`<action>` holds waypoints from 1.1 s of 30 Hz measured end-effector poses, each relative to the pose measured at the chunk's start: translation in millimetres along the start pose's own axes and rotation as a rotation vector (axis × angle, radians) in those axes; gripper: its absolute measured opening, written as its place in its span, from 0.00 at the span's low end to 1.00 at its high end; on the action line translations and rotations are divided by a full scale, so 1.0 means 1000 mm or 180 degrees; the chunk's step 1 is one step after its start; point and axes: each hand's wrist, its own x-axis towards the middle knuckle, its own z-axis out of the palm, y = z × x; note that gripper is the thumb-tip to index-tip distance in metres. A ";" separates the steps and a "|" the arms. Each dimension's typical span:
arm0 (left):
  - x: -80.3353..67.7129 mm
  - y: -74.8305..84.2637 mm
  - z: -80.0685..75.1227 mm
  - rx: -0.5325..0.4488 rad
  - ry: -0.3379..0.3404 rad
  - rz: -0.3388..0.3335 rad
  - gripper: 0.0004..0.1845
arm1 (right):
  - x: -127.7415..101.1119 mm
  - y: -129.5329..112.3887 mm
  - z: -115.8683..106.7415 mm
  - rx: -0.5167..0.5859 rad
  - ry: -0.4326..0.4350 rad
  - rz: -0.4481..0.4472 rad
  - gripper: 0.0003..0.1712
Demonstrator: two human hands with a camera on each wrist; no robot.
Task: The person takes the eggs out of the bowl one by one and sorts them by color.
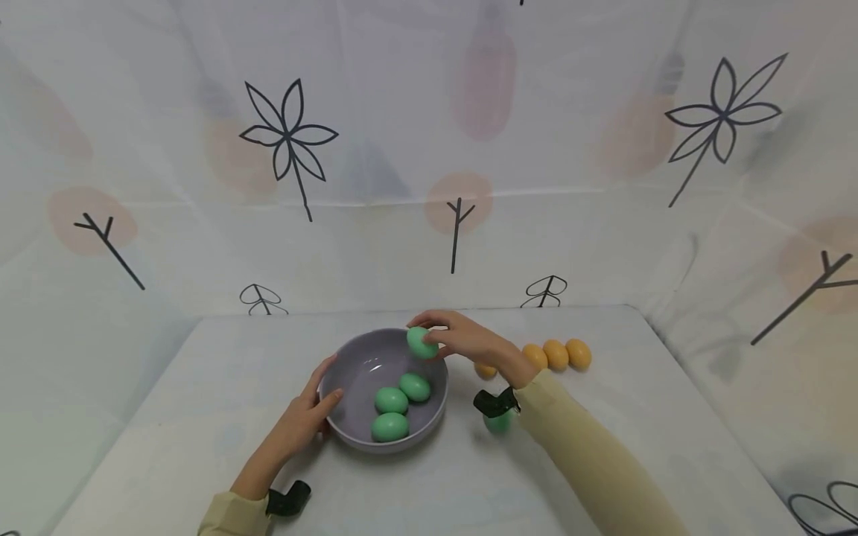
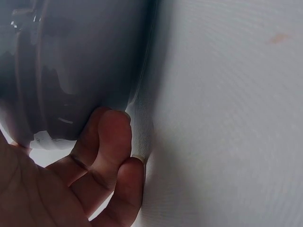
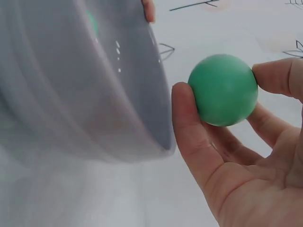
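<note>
- Head view: the right hand (image 1: 462,339) pinches a green egg (image 1: 420,342) between thumb and fingertips, just over the far rim of the grey bowl (image 1: 348,372). The fingers hide the egg's right end.
- Three more green eggs (image 1: 395,406) lie inside the bowl, nearer the wearer than the pinched one and below the right fingertips.
- The left hand (image 1: 308,417) rests against the bowl's left outer wall, thumb lying along the rim and fingers fairly straight; its fingertips are hidden behind the wall.
- Beyond the right wrist, a row of orange eggs (image 1: 556,354) sits on the white table (image 1: 201,417); the one closest to the hand is partly covered by the wrist. Under the right sleeve (image 1: 590,454) a green shape shows beside a black strap, too hidden to name.
- Left wrist view: two fingers (image 2: 111,142) press flat on the bowl's dark outer wall (image 2: 85,61), fingertips at the crease where bowl meets cloth. Blurred and very close; the thumb is out of frame.
- Right wrist view: the green egg (image 3: 223,90) is held between the thumb (image 3: 189,127) and a fingertip (image 3: 279,75), just beside the bowl's rim (image 3: 156,94) but not touching it. The other fingers are cut off at the right edge. A left fingertip (image 3: 148,9) peeks over the rim at the top; the bowl's inside is hidden here.
</note>
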 end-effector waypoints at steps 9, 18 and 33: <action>0.001 -0.004 0.001 0.0056 0.0027 0.0026 0.34 | -0.030 0.010 -0.008 0.0259 0.0212 -0.0143 0.23; 0.000 -0.004 0.001 0.0042 0.0032 0.0021 0.34 | -0.058 0.020 -0.018 -0.0016 0.0374 -0.0175 0.32; 0.001 -0.003 0.001 0.0071 0.0054 0.0007 0.34 | -0.106 0.039 -0.030 -0.0029 0.0694 -0.0182 0.37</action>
